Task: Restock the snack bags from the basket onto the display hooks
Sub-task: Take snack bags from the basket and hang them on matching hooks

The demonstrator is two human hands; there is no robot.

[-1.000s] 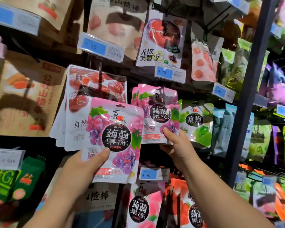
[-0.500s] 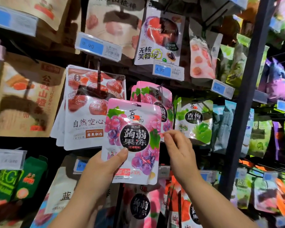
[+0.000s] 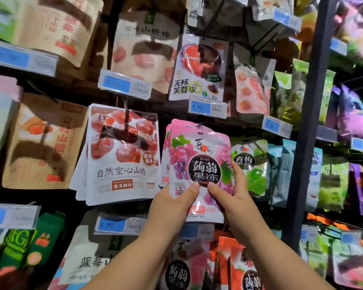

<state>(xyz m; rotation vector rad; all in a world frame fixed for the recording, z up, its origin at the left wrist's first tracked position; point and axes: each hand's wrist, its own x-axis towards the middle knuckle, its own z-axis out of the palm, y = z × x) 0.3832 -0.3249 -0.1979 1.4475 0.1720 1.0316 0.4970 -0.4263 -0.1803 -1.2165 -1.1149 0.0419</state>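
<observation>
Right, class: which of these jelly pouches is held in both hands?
The front pink plastic pouch printed with purple grapes: the left hand and right hand pinch its lower half, thumbs on its face alone.

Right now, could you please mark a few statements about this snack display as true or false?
1. The left hand and right hand both hold the pink grape bag. True.
2. The white hawthorn bags hang to its right. False: they hang to its left.
3. A green plum bag hangs just right of it. True.
4. The price tag above it reads 9.90. False: it reads 4.90.
</observation>
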